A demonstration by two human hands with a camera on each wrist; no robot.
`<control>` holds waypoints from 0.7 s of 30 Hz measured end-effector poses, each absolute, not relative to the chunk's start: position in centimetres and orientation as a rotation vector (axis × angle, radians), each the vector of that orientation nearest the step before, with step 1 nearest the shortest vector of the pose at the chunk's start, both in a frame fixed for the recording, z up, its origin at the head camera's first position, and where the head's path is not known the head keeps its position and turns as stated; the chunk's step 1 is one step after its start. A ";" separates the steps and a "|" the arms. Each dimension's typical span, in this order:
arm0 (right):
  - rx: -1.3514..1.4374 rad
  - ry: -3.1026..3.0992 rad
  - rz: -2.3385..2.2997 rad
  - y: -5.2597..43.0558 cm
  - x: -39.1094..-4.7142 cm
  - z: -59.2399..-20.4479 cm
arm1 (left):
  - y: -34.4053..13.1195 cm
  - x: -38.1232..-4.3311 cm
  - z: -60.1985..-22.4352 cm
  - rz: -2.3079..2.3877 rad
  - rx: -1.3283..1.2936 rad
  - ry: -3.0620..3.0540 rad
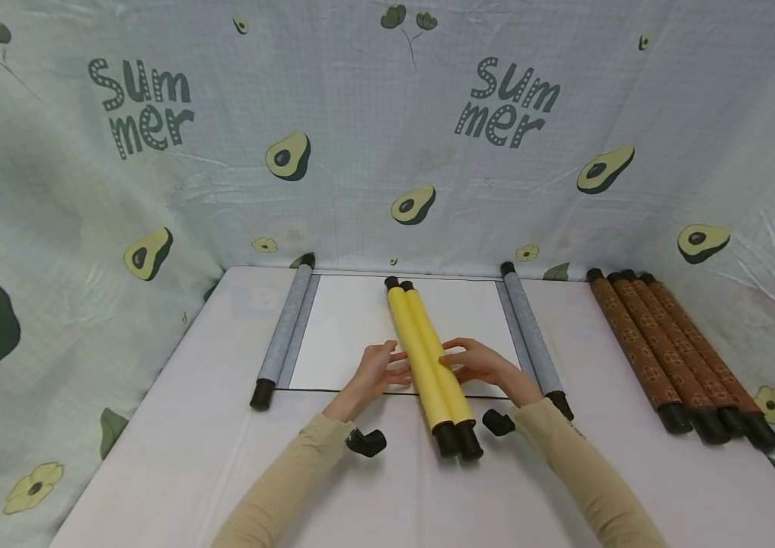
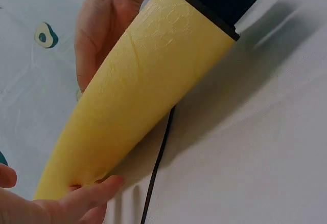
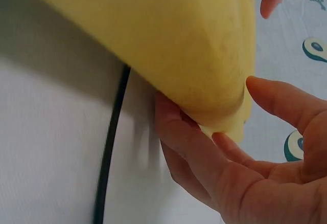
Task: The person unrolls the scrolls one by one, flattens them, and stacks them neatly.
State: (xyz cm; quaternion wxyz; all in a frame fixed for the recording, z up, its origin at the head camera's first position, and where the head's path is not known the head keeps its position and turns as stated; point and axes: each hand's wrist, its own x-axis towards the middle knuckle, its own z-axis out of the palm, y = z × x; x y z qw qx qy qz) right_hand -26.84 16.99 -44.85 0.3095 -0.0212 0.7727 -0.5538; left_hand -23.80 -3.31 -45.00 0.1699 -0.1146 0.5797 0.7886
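Two yellow rolls (image 1: 422,346) with black end caps lie side by side, slanted over the white sheet. My left hand (image 1: 379,371) holds them from the left, fingers reaching under the yellow surface in the left wrist view. From the right, my right hand (image 1: 478,362) holds the pair; in the right wrist view its fingers (image 3: 189,137) curl below the roll and the thumb stands at its side. A shadow beside the capped end shows in the left wrist view. Beneath the rolls lies a scroll's white sheet (image 1: 346,320), spread out between its two grey rollers.
The left grey roller (image 1: 286,323) and right grey roller (image 1: 533,331) flank the sheet, each with black ends. Several brown patterned rolls (image 1: 641,350) lie together at the table's right. Fabric printed with avocados (image 1: 413,205) hangs behind the pale table (image 1: 182,457).
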 end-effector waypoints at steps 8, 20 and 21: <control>-0.006 2.039 -1.560 16.0 -26.4 -45.2 | -4.1 -24.7 -45.6 2.180 -0.307 1.660; 0.003 2.051 -1.492 15.4 -26.4 -45.1 | -4.2 -25.1 -45.8 2.008 -0.203 1.779; -0.001 2.055 -1.477 15.3 -26.4 -45.2 | -4.1 -25.1 -45.8 1.990 -0.196 1.790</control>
